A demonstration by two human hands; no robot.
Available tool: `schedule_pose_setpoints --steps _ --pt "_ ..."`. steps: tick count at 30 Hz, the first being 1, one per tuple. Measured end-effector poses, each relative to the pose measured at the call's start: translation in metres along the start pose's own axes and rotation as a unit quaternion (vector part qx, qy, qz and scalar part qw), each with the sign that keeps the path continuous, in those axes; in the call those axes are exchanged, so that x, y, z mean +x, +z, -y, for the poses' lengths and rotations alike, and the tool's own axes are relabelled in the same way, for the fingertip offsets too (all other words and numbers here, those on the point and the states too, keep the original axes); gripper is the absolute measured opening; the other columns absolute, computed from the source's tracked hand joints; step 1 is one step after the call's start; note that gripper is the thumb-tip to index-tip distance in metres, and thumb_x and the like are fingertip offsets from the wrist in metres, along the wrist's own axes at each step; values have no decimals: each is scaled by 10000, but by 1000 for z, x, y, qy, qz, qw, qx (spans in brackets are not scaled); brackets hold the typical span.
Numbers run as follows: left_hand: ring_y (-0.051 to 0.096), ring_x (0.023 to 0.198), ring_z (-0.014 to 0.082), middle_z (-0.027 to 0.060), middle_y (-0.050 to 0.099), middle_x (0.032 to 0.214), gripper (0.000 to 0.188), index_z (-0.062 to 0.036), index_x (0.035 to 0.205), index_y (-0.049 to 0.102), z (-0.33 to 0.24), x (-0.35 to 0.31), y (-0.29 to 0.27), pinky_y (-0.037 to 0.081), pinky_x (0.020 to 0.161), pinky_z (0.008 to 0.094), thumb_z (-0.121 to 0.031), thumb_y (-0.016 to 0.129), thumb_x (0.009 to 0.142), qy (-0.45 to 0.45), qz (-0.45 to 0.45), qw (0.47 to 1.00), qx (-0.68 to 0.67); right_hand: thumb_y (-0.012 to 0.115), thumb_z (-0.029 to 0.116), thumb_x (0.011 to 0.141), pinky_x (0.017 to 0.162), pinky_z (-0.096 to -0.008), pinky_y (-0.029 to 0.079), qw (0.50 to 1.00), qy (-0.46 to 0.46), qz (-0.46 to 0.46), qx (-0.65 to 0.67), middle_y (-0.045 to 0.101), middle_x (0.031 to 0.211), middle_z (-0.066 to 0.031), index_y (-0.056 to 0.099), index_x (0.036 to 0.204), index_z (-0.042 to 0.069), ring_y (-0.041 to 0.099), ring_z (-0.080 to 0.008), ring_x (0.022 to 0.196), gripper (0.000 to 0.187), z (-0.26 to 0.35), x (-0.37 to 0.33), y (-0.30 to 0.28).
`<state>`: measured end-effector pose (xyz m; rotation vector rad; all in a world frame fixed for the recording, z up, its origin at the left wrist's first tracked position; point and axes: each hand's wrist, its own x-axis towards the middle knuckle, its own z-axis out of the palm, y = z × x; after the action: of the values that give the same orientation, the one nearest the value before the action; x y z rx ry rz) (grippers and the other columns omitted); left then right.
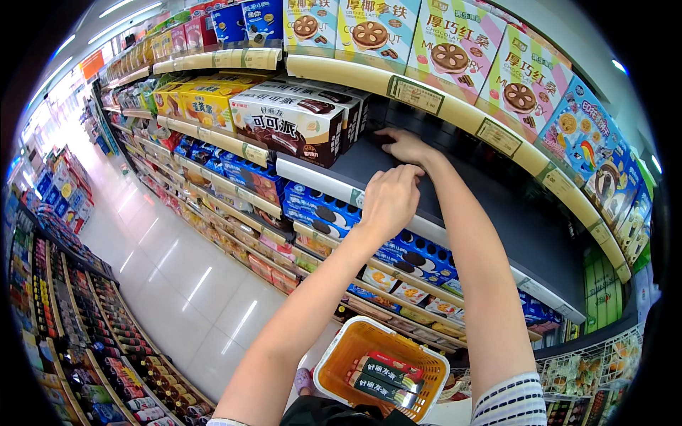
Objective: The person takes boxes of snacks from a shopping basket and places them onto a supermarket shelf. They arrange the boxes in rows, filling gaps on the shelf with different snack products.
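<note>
My right hand (406, 145) reaches into a dark shelf (497, 220), its fingers stretched toward the ends of the brown-and-white chocolate pie boxes (288, 126). A small gap seems to lie between its fingertips and the boxes, and it holds nothing that I can see. Over the shelf's pale front strip (312, 174) is my left hand (392, 199), closed with the knuckles up, close beside my right wrist. Its fingertips are partly hidden, and no object sticks out of it. The pie boxes stand in a row running back into the shelf.
Yellow snack boxes (202, 101) stand left of the pies. Tall biscuit boxes (455, 53) line the shelf above; blue cookie packs (323, 213) fill the one below. An orange basket (325, 358) with several dark green and red boxes (383, 376) is below my arms. A tiled aisle (181, 273) runs left.
</note>
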<state>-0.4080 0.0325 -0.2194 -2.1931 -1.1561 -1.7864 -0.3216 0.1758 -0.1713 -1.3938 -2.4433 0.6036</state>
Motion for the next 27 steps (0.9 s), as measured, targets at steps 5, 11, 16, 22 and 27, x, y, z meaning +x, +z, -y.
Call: schedule_pose_setpoints --steps 5,11,16,22,27 --pt "590 783 294 107 622 818 140 -27 893 589 -12 -6 -12 427 699 361 42 536 783 31 -46 997 -47 544 88 861 1009 -307 377 987 -46 97 123 558 1259 -178 512 1301 87 525 -229 1152 440 27 -39 6" --pt "571 732 273 85 612 808 166 -39 896 595 -53 -19 -17 417 686 348 54 552 766 31 -85 993 -70 506 33 850 993 -338 392 975 -173 119 78 581 1245 -127 592 1217 89 532 -264 1149 381 59 -65 10" --pt "580 761 257 77 621 832 168 -45 903 599 -76 -36 -29 418 704 347 53 553 775 22 -43 997 -62 484 11 876 990 -334 389 983 -106 147 40 597 1237 -97 614 1193 104 548 -234 1122 355 48 -87 -4" --pt "604 748 239 95 612 809 111 -18 898 600 -95 -42 -31 459 678 314 43 528 838 -12 -46 996 -72 501 52 839 907 -308 409 986 -38 152 62 591 1178 -77 604 1207 110 551 -183 1002 386 18 -158 -44" --pt "609 747 225 111 612 839 104 -1 905 597 -132 -36 2 484 679 294 43 519 853 -19 -10 991 -135 501 63 854 871 -318 457 959 154 155 182 581 1127 -72 592 1205 119 540 -169 1023 366 -17 -228 -80"
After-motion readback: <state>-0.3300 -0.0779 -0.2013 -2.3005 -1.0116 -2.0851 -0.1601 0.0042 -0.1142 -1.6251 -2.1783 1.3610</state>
